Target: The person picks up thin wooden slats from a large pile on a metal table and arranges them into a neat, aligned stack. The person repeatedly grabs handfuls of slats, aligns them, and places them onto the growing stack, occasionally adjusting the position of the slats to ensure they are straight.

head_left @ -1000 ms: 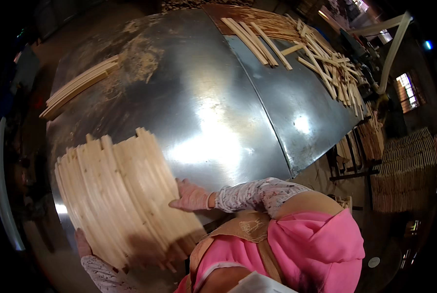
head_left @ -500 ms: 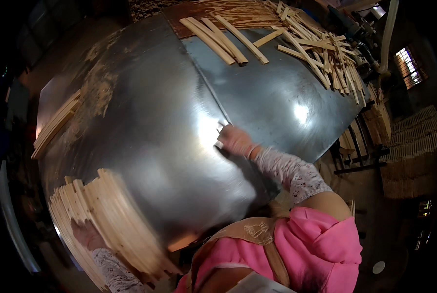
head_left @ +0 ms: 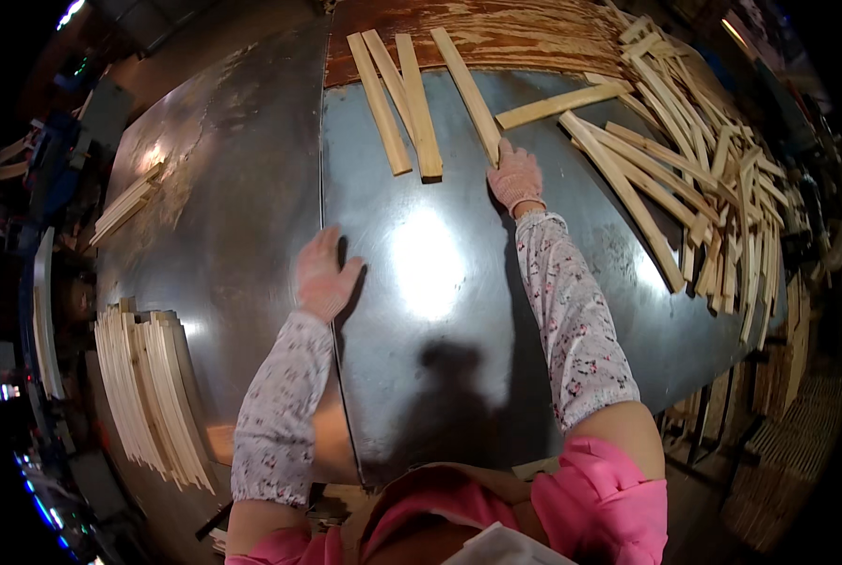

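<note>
My right hand (head_left: 515, 179), in a pale pink glove, reaches forward and grips the near end of a flat wooden strip (head_left: 465, 89). That strip's far end lies over a reddish wooden board (head_left: 534, 33). My left hand (head_left: 323, 277), gloved too, hovers or rests near the seam of the metal tabletop (head_left: 412, 377), its fingers apart and nothing in them. Several more wooden strips (head_left: 380, 104) lie left of the gripped one. Another strip (head_left: 562, 104) slants just right of it.
A loose heap of wooden strips (head_left: 713, 179) spreads over the table's right side. A neat stack of strips (head_left: 153, 391) lies at the near left. A small bundle of strips (head_left: 127, 202) sits by the far left edge. Stacked wood (head_left: 788, 452) stands beyond the table on the right.
My left hand has left the neat stack and come to the table's middle. My right hand has moved forward from the seam to the wooden strip. The view has turned to the right.
</note>
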Available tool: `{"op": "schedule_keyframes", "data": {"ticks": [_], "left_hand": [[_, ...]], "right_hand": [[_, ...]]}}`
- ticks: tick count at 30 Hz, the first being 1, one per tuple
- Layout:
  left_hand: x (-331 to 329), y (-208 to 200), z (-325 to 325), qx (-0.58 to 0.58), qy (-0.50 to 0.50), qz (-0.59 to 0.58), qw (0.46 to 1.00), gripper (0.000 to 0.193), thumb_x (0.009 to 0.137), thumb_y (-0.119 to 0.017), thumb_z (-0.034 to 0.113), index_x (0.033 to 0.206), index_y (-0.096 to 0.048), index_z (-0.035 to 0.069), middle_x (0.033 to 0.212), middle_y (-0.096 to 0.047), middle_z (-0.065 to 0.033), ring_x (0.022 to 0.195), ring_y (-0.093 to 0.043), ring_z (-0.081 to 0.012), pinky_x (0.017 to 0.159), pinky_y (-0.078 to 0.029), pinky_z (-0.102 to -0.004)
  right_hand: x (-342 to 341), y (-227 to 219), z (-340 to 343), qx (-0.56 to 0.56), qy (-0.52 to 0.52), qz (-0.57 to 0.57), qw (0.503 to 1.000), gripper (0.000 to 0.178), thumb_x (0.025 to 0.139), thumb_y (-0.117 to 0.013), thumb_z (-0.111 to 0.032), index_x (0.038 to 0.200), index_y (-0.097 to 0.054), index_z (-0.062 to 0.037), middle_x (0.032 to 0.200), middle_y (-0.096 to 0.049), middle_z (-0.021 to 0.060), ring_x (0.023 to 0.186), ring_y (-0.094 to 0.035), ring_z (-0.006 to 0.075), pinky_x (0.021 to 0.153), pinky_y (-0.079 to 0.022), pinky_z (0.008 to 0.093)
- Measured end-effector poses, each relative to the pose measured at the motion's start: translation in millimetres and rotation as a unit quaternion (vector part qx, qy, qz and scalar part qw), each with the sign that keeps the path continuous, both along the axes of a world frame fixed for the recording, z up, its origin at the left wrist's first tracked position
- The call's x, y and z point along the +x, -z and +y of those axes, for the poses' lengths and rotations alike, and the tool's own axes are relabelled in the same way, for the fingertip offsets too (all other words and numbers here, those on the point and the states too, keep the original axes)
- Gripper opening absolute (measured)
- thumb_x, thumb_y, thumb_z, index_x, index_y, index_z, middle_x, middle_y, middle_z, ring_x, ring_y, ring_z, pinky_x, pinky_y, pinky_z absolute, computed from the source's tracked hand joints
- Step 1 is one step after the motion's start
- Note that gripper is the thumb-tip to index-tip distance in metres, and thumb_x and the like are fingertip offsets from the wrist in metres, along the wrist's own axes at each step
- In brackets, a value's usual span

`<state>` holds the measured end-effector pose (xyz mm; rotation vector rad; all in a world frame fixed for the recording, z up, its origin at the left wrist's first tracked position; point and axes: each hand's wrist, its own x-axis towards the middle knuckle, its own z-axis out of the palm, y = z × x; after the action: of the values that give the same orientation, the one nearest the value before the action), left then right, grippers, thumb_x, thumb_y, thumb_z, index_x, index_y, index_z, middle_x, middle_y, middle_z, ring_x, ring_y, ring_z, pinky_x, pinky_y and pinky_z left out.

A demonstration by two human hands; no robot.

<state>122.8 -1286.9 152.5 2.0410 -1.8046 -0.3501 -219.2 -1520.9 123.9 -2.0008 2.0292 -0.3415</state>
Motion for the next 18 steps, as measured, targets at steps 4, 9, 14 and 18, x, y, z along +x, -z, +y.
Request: {"op": "schedule_keyframes", "data": {"ticks": [4,9,14,18], "left_hand": [[-58.8,4.3,-111.0,0.010,-0.095,0.022,0.995,0.076,0.096,-0.070,0.046,0.156,-0.052,0.002,0.156,-0.057,-0.0197,0.143,-0.051,-0.0403,0.124,-0.035,-0.0520],[-104.4,7.6,-225.6,0.083,-0.195,-0.112,0.971,0.076,0.098,-0.068,0.049,0.158,-0.050,0.006,0.145,-0.061,-0.0149,0.134,-0.054,-0.0335,0.118,-0.035,-0.0526],[-112.7,49.7,-271.5,-0.049,-0.139,0.024,0.989,0.072,0.092,-0.076,0.027,0.156,-0.051,0.003,0.143,-0.063,-0.0214,0.132,-0.057,-0.0411,0.117,-0.040,-0.0525],[-129.1,54.8,-250.9,-0.113,-0.187,0.321,0.922,0.066,0.096,-0.070,0.011,0.156,-0.048,-0.002,0.145,-0.064,-0.0239,0.131,-0.063,-0.0408,0.112,-0.051,-0.0478]], "right_hand": [[40.4,-31.7,-3.8,0.008,-0.077,-0.307,0.949,0.052,0.092,-0.076,-0.031,0.138,-0.064,-0.0096,0.128,-0.070,0.0274,0.126,-0.063,0.0465,0.108,-0.052,0.0504],[90.0,-24.4,-33.5,-0.016,-0.188,-0.142,0.972,0.061,0.097,-0.066,-0.048,0.136,-0.062,-0.0010,0.123,-0.070,0.0315,0.121,-0.064,0.0502,0.106,-0.050,0.0555],[112.9,23.1,-95.8,-0.080,-0.061,-0.263,0.960,0.054,0.099,-0.062,-0.041,0.132,-0.062,0.0008,0.122,-0.070,0.0325,0.117,-0.064,0.0532,0.104,-0.050,0.0593],[98.0,24.8,-97.3,0.016,-0.112,-0.340,0.934,0.062,0.097,-0.067,-0.039,0.142,-0.058,0.0029,0.116,-0.073,0.0326,0.113,-0.068,0.0506,0.102,-0.054,0.0522]]}}
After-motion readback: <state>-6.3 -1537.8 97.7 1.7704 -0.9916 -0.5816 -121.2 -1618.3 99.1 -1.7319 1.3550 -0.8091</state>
